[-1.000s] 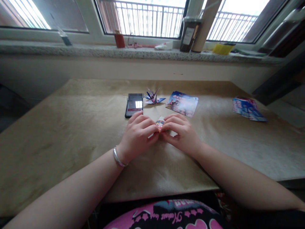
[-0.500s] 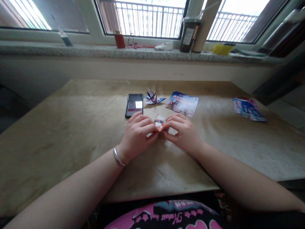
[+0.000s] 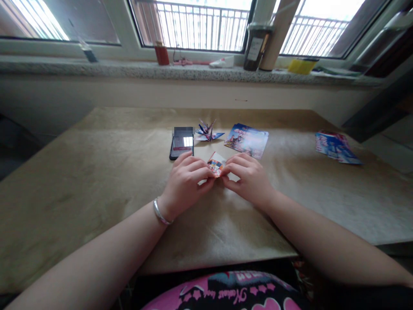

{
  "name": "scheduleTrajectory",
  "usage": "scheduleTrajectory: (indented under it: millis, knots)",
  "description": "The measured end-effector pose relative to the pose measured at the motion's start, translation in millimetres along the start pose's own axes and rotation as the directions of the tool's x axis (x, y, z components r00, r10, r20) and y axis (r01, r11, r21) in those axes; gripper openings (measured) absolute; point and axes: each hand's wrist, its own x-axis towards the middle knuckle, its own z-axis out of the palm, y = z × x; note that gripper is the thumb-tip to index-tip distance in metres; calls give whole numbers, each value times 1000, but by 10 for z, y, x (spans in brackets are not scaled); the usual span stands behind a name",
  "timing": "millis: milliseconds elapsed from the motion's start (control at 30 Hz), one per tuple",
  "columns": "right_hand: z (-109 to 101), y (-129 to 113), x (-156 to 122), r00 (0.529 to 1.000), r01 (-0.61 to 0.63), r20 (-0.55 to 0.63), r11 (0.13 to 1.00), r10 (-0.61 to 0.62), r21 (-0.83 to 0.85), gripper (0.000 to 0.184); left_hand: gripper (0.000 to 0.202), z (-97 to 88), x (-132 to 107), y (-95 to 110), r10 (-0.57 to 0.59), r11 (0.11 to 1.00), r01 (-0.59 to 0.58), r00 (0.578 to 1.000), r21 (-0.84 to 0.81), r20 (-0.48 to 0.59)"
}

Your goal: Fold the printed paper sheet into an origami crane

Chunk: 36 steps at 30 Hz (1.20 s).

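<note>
A small piece of folded paper (image 3: pixel 215 165), white with an orange, multicoloured print, is pinched between my two hands above the table. My left hand (image 3: pixel 190 177), with a silver bangle at its wrist, grips the paper's left side between thumb and forefinger. On the other side my right hand (image 3: pixel 247 175) pinches the near right edge. The fingertips almost meet at the bottom of the paper and cover part of it. Just beyond lies a folded paper crane (image 3: pixel 209 132) in blue, white and pink.
A dark phone (image 3: pixel 182 146) lies beyond my left hand. Blue-pink printed paper sheets (image 3: pixel 248 140) rest past my right hand, and more printed packets or sheets (image 3: pixel 337 147) lie far right on the table (image 3: pixel 97 193). Jars and small items line the stone windowsill (image 3: pixel 122 69).
The top of the folded paper stands a little higher and shows more of its print. My right hand has shifted very slightly; the left hand stays put.
</note>
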Motion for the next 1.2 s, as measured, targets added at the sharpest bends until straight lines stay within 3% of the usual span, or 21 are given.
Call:
scheduleTrajectory:
  millis: [1200]
  knots:
    - [10,-4,-4,997,-76,11,995,77,-60,5,9,36,-26,-51,-20,1000,20,1000,21,16]
